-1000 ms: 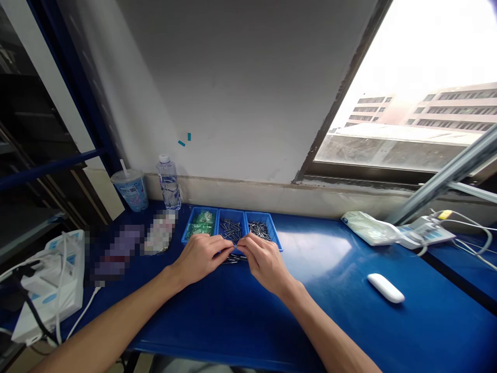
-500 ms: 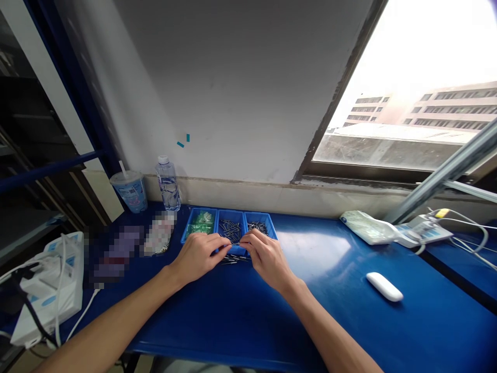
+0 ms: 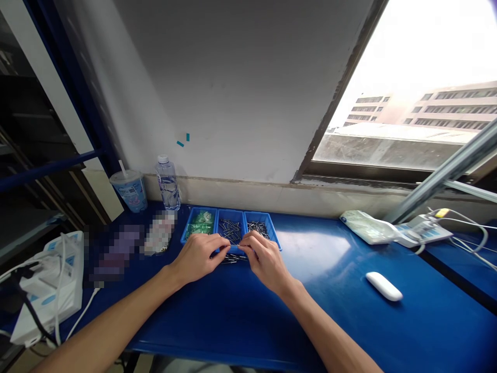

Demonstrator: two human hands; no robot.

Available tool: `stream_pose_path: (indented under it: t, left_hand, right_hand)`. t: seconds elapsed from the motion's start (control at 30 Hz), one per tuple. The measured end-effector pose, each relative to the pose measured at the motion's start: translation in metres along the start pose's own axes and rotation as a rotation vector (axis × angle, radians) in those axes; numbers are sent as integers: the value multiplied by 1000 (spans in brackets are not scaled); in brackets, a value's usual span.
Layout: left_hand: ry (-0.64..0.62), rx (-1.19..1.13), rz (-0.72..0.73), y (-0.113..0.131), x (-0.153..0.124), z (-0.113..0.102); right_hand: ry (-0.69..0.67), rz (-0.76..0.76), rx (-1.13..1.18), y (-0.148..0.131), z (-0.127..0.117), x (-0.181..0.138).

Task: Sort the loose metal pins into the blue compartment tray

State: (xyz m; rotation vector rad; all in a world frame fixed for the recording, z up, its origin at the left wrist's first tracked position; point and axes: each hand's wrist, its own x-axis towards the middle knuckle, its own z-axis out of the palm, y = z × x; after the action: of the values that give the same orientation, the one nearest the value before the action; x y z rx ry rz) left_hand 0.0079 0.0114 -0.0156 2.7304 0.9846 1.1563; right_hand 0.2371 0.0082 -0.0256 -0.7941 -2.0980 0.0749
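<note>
My left hand (image 3: 202,255) and my right hand (image 3: 264,256) face each other over the front of the blue bins, thumbs and fingers pinched. A slim pale piece seems to bridge their fingertips, too small to name. Behind them, the left blue bin (image 3: 183,234) holds green and clear pieces in plastic. Dark slender metal parts (image 3: 230,228) fill the middle bin, and short metal parts (image 3: 258,227) lie in the right bin. More thin dark metal parts (image 3: 232,258) rest on the blue table below my fingers, partly covered by them.
Left of the bins stand a water bottle (image 3: 168,184) and a lidded cup with a straw (image 3: 130,191). Power strips with cables (image 3: 50,290) lie far left. To the right are a white case (image 3: 384,286) and a soft plastic pack (image 3: 367,227). A wall rises behind.
My right hand's fingertips have shifted slightly to the left, toward my left hand, and more of the right bin shows. My left hand has barely moved.
</note>
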Motion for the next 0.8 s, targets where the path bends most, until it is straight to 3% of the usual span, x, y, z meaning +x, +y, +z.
stream_pose_path:
  t: [0.5,0.8]
  left_hand:
    - [-19,41,88,1,-1,2]
    - [17,32,-12,2,1,-2]
  right_hand:
    - [-125,37,-68,-5,4,0]
    - [-21,91,17,2,0,2]
